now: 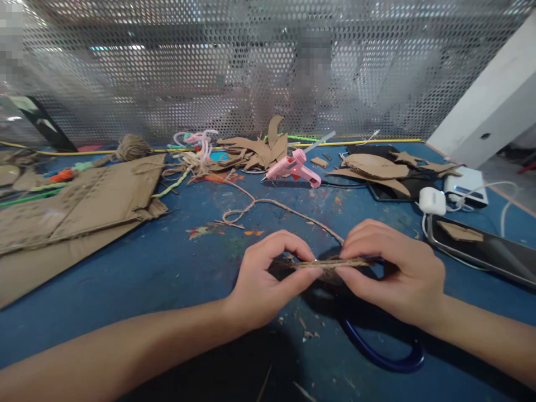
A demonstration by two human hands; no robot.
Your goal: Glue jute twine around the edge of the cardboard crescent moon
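Observation:
Between both hands, a flat brown piece wrapped in twine (329,264) is held edge-on above the blue table. My left hand (272,273) pinches its left part between thumb and fingers. At the other end, my right hand (391,268) pinches it the same way. A length of jute twine (288,209) runs from the piece near my right fingers back across the table to a loose loop. Beneath my right hand lies a pair of scissors with a dark blue handle (377,357); the rest of it is hidden. The underside of the wrapped piece is not visible.
A pink glue gun (295,167) stands ahead with its cord trailing right. Cardboard sheets (96,195) lie at left, a twine ball (132,147) behind them. Cut cardboard pieces (374,167), a white charger (432,201) and a phone (489,251) are at right. Perforated metal (259,72) closes the back.

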